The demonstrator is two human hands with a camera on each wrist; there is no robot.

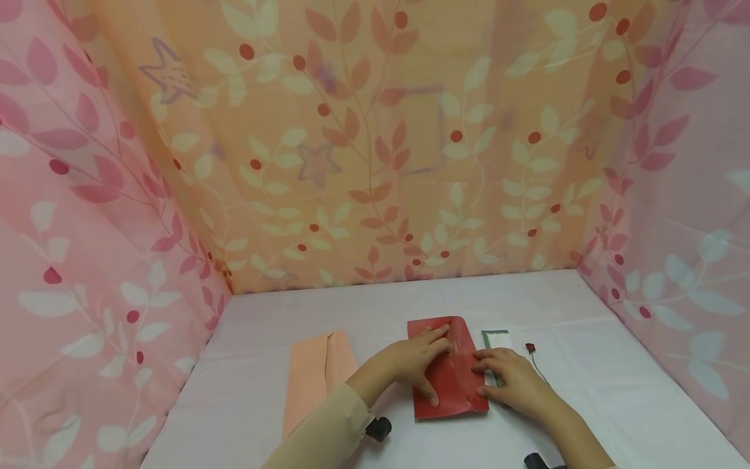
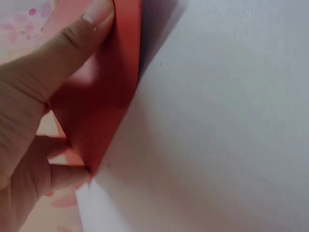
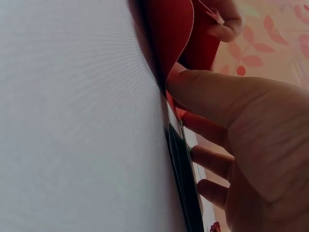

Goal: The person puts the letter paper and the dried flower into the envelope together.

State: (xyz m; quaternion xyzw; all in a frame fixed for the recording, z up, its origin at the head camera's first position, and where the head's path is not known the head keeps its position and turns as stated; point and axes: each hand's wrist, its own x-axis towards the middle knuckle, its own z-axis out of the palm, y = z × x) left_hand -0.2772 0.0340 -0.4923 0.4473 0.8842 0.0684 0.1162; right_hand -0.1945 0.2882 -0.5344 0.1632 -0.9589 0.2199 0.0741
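Observation:
A red paper envelope [image 1: 450, 387] lies on the white table with its long side running away from me. My left hand [image 1: 410, 359] rests across it with fingers spread, the thumb near its lower left edge. In the left wrist view that thumb lies on the red envelope's face [image 2: 99, 113]. My right hand [image 1: 515, 383] touches the envelope's right edge with thumb and fingertips. There, the right wrist view shows the red paper [image 3: 169, 29] bowing up beside the thumb. A green-bordered white card [image 1: 497, 339] lies partly hidden under the right hand.
A peach envelope [image 1: 307, 374] lies left of the red one, partly behind the left forearm. A small dark red rose [image 1: 530, 348] with a thin stem lies right of the card. Floral cloth [image 1: 375, 195] hangs at the back and both sides of the table.

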